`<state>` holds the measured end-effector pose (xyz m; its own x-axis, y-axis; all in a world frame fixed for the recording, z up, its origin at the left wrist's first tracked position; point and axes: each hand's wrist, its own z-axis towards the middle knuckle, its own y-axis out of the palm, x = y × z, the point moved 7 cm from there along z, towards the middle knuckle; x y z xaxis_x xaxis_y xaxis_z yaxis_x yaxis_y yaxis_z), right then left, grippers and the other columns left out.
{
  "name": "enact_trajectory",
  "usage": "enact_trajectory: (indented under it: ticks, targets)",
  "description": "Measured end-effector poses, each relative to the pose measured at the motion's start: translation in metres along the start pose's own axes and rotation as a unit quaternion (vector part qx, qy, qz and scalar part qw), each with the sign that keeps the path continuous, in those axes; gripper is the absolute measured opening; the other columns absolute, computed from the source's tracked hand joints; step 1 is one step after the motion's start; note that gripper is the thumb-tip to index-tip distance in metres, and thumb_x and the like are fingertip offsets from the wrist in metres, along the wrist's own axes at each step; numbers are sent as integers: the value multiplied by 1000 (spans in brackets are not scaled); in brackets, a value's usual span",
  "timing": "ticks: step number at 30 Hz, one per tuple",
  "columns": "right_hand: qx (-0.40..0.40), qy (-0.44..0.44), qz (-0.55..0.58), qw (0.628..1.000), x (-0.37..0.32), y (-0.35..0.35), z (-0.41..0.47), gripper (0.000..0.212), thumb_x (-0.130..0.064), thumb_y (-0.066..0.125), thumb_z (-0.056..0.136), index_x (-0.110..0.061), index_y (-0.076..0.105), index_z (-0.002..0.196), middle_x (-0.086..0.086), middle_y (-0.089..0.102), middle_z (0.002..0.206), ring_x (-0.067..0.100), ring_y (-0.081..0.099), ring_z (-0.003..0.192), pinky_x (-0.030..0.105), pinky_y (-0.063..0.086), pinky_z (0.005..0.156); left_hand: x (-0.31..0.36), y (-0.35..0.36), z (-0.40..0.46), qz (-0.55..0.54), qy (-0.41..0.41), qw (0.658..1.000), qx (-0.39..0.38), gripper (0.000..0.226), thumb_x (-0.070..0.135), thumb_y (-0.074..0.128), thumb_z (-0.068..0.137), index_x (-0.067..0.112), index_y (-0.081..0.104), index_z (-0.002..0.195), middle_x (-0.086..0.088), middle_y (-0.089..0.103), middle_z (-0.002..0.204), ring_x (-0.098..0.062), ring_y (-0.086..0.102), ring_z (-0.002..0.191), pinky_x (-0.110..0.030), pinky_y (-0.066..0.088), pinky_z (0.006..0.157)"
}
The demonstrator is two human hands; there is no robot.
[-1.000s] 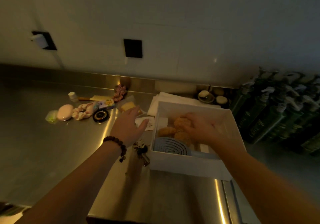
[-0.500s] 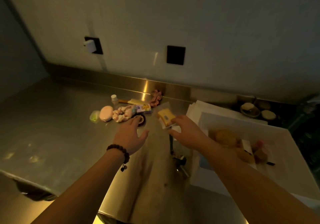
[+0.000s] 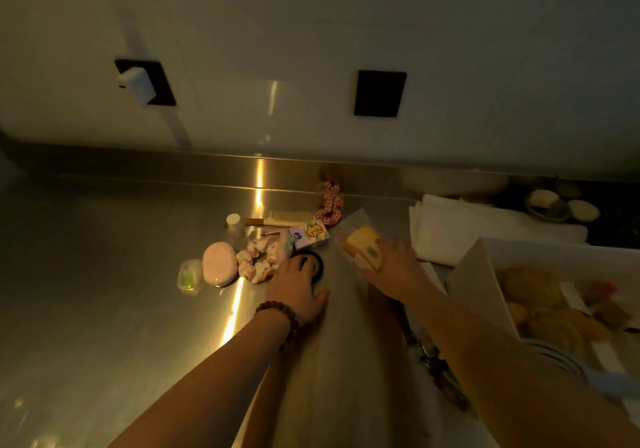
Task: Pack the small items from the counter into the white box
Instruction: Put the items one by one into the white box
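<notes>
Small items lie in a cluster on the steel counter point(image 3: 104, 274): a pink oval case point(image 3: 219, 267), a floral scrunchie point(image 3: 258, 260), a little cartoon box point(image 3: 310, 234), a comb point(image 3: 289, 219), a checked scrunchie point(image 3: 329, 205) and a black round tin point(image 3: 317, 264). My left hand point(image 3: 298, 284) lies over the black tin, fingers spread on it. My right hand point(image 3: 391, 267) touches a yellow packet in clear wrap point(image 3: 360, 243), fingers at its lower edge. The white box point(image 3: 478, 274) stands at the right, holding several yellowish items.
A small white bottle point(image 3: 233, 222) and a clear green-tinted case point(image 3: 189, 274) sit at the cluster's left. Folded white cloths point(image 3: 443, 229) lie behind the box. Keys point(image 3: 429, 354) lie under my right forearm. Small bowls point(image 3: 550, 203) sit at the back right.
My right hand left the box and reached left to the yellow packet. My left hand moved forward onto the black tin. The view swung left.
</notes>
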<state>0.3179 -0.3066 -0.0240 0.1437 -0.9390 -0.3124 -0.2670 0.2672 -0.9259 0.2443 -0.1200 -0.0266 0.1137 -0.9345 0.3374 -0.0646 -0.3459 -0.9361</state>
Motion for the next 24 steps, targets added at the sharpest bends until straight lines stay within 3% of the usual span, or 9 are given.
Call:
enact_trajectory:
  ticks: [3,6,10,13,20,24]
  targets:
    - [-13,9,-26,1000,-4,12,21,97,-71,56,73,-28,12,148,17,15,154,38,15,140,51,23,109,-7,9,13,7,-6,1000,2,76,54,53,80,24,25,143,-5,19,153,-25,11,140,-39,18,113]
    - [-25,14,-48,998,-6,24,33,104,-76,55,68,-32,5,148,17,10,155,38,12,141,54,19,110,-10,14,18,6,-9,1000,1,75,51,54,81,26,22,144,-6,14,154,-26,10,141,-40,19,113]
    - [30,1,-65,997,-10,22,32,84,-66,53,79,-29,17,145,16,32,145,34,33,130,47,31,103,-5,10,21,0,4,999,38,58,45,57,82,24,40,133,-7,34,142,-25,30,128,-39,34,105]
    - [59,-3,-76,995,-15,17,25,68,-54,54,83,-27,27,139,13,44,132,30,41,119,42,36,96,-4,10,23,-3,-10,999,40,52,42,59,82,21,45,128,-8,41,136,-26,35,123,-38,36,101]
    - [66,12,-17,998,-12,6,7,67,-46,62,77,-27,33,135,12,47,129,29,42,118,41,35,97,1,2,17,-48,-47,997,35,55,43,66,77,22,45,124,-8,45,128,-26,39,118,-36,39,97]
    - [112,-21,50,992,-21,-37,-3,65,-45,63,78,-27,36,134,10,48,126,28,43,115,41,37,92,8,-23,11,-74,-57,994,65,59,43,68,76,22,45,126,-10,44,127,-28,40,117,-40,42,97]
